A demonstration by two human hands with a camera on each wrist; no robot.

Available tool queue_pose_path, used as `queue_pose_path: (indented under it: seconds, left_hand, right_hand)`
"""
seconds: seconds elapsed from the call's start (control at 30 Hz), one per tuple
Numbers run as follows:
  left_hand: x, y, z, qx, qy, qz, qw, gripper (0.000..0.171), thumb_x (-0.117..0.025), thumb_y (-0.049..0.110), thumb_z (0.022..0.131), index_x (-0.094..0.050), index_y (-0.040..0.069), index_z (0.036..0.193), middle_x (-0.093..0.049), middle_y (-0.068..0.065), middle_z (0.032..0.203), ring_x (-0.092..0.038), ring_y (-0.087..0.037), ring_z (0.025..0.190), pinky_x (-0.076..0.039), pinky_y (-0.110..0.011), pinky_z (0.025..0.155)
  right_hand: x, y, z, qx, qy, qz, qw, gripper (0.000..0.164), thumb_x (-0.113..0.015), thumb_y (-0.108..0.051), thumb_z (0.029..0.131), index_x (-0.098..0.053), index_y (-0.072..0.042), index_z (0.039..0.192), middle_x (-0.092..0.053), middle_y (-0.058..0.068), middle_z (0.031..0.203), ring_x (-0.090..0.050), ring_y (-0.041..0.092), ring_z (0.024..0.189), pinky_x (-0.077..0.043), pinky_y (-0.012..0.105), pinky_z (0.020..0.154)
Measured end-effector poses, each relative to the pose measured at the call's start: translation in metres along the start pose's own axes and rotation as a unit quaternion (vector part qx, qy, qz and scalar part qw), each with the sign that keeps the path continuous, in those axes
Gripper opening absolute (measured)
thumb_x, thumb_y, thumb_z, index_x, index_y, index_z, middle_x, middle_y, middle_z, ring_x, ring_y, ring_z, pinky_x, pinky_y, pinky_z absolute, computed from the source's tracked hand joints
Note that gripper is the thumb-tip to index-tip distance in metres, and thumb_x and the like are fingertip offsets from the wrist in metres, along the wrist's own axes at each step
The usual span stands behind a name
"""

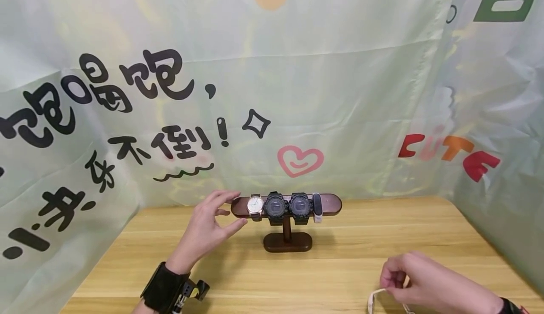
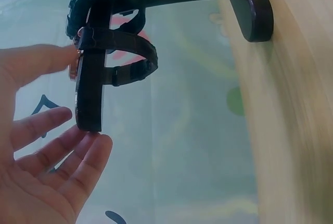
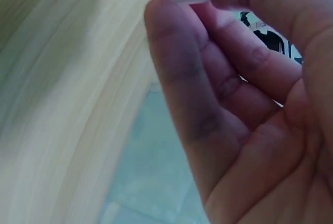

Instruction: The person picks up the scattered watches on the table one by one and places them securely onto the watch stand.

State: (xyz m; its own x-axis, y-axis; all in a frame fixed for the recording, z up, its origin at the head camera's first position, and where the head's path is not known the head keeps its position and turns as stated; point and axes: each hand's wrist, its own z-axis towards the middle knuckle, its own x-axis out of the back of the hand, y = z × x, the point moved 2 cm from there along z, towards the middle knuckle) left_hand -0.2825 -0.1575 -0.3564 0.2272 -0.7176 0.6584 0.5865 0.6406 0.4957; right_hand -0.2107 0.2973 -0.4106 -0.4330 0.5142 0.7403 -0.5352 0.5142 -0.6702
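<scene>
A dark wooden watch stand (image 1: 287, 231) holds a row of watches on its crossbar. From the left come a white-faced watch (image 1: 255, 204), a black digital watch (image 1: 276, 205), a similar black watch (image 1: 300, 205) and a slim band with a black screen (image 1: 317, 204). My left hand (image 1: 208, 226) is at the crossbar's left end, fingers spread; in the left wrist view its thumb overlaps the white-faced watch's edge and its fingertips meet the bar's end. My right hand (image 1: 429, 278) pinches a pale looped strap (image 1: 371, 299) at the front right; the strap's lower part is out of frame.
The stand is on a wood-grain table (image 1: 340, 271), near its back edge. A printed cloth (image 1: 340, 92) hangs behind the table and along both sides. Black straps with small gear are around my wrists, the left strap (image 1: 165, 285) showing most.
</scene>
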Motion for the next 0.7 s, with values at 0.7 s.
queue_pose_path:
  seconds: [0.7]
  left_hand:
    - [0.017, 0.010, -0.001, -0.014, 0.028, -0.017, 0.9994, 0.060, -0.088, 0.029, 0.091, -0.065, 0.015, 0.144, -0.068, -0.006, 0.129, -0.071, -0.023, 0.112, -0.068, -0.040, 0.090]
  right_hand:
    - [-0.010, -0.046, 0.039, 0.076, 0.126, -0.042, 0.988, 0.015, -0.073, -0.015, 0.104, -0.073, -0.030, 0.105, -0.072, -0.020, 0.098, -0.066, -0.006, 0.089, -0.061, 0.021, 0.066]
